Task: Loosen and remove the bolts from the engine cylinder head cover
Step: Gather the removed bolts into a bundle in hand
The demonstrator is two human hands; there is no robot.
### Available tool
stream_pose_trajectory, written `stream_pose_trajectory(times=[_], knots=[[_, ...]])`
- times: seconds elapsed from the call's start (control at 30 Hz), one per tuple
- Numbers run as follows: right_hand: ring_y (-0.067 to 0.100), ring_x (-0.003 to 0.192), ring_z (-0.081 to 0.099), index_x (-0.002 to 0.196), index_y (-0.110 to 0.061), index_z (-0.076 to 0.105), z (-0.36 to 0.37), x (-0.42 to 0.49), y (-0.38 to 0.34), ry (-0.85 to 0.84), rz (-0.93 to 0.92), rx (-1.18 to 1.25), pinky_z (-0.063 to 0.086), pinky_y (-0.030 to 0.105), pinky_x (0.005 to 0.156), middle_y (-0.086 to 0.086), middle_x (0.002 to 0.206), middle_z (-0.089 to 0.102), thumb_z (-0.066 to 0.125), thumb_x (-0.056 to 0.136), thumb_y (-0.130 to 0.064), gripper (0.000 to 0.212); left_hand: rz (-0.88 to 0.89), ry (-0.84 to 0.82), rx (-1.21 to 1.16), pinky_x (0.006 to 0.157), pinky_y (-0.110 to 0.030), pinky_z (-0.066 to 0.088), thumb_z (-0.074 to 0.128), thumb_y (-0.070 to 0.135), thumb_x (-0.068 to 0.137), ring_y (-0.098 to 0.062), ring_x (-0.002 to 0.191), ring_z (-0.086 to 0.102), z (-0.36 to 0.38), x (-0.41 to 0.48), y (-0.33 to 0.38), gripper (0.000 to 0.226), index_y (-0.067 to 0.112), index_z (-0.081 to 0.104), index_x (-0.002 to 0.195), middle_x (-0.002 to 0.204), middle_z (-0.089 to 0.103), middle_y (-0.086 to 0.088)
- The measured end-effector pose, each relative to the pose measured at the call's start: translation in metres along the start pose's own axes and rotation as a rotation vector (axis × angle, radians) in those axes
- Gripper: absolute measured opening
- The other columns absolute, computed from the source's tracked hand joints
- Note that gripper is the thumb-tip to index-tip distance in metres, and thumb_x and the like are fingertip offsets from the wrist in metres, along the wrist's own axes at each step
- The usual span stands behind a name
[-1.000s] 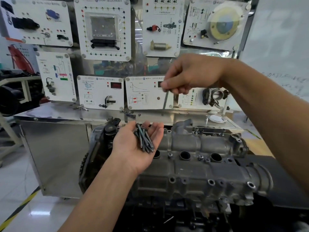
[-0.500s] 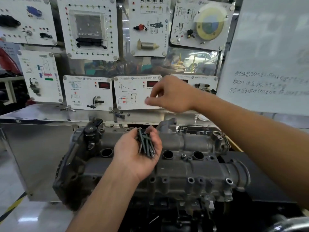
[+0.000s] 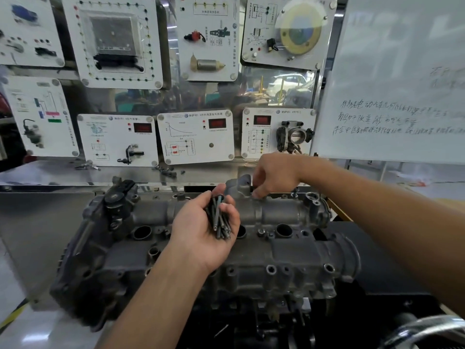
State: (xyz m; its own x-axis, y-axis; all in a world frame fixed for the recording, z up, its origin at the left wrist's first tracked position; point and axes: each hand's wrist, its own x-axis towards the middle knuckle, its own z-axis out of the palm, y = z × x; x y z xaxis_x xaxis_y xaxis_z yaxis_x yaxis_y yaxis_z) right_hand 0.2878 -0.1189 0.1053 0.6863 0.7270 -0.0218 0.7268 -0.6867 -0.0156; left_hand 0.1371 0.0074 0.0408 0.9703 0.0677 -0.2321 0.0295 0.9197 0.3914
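Note:
The grey cylinder head cover [image 3: 289, 250] lies across the middle of the view, with several open bolt holes along its front. My left hand [image 3: 201, 233] hovers palm-up over the cover's centre and grips a bundle of long dark bolts [image 3: 219, 220]. My right hand [image 3: 274, 175] reaches down to the cover's rear edge beside a grey elbow housing [image 3: 239, 187]. Its thumb and fingertips pinch a bolt there, which is mostly hidden by the fingers. Another bolt [image 3: 295, 191] stands at the rear edge to the right, and a bolt head [image 3: 261, 231] sits between the plug wells.
A wall of white training panels [image 3: 196, 137] rises behind a steel shelf [image 3: 50, 172]. A whiteboard [image 3: 390, 96] with handwriting stands at the right. A black cap [image 3: 117, 197] sits on the cover's left end. A chrome part [image 3: 427, 331] shows at the bottom right.
My right hand dropped its bolt into my left hand's bundle, then moved down and right to the cover's rear edge. My left hand closed tighter round the bolts. The view shifted.

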Motion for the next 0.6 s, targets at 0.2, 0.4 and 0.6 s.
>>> stream_pose_trajectory(times=[0.2, 0.4, 0.6], knots=[[0.022, 0.07, 0.059, 0.083, -0.006, 0.071, 0.004, 0.0, -0.005, 0.029, -0.077, -0.168, 0.035, 0.023, 0.053, 0.007, 0.075, 0.068, 0.063, 0.096, -0.033, 0.031, -0.009, -0.017, -0.011, 0.048, -0.023, 0.057, 0.039, 0.033, 0.106, -0.021, 0.06, 0.067, 0.002, -0.002, -0.003, 0.038, 0.006, 0.065, 0.103, 0.08, 0.067, -0.015], [0.017, 0.086, 0.061, 0.099, -0.01, 0.072, -0.018, -0.008, -0.009, 0.115, -0.095, -0.145, 0.046, 0.027, 0.081, 0.003, 0.097, 0.071, 0.06, 0.099, -0.026, 0.02, -0.007, -0.003, -0.015, 0.053, -0.029, 0.061, 0.038, 0.035, 0.106, -0.027, 0.07, 0.072, -0.001, 0.001, 0.0, 0.041, 0.004, 0.065, 0.109, 0.092, 0.071, -0.019], [-0.001, 0.059, 0.062, 0.091, -0.018, 0.073, -0.088, -0.038, -0.024, 0.26, -0.263, 0.06, 0.046, 0.011, 0.058, -0.009, 0.067, 0.067, 0.058, 0.1, -0.032, 0.022, 0.001, 0.01, 0.007, 0.063, -0.035, 0.063, 0.036, 0.037, 0.107, -0.03, 0.072, 0.074, 0.0, 0.006, -0.002, 0.046, 0.002, 0.065, 0.11, 0.09, 0.072, -0.022]])
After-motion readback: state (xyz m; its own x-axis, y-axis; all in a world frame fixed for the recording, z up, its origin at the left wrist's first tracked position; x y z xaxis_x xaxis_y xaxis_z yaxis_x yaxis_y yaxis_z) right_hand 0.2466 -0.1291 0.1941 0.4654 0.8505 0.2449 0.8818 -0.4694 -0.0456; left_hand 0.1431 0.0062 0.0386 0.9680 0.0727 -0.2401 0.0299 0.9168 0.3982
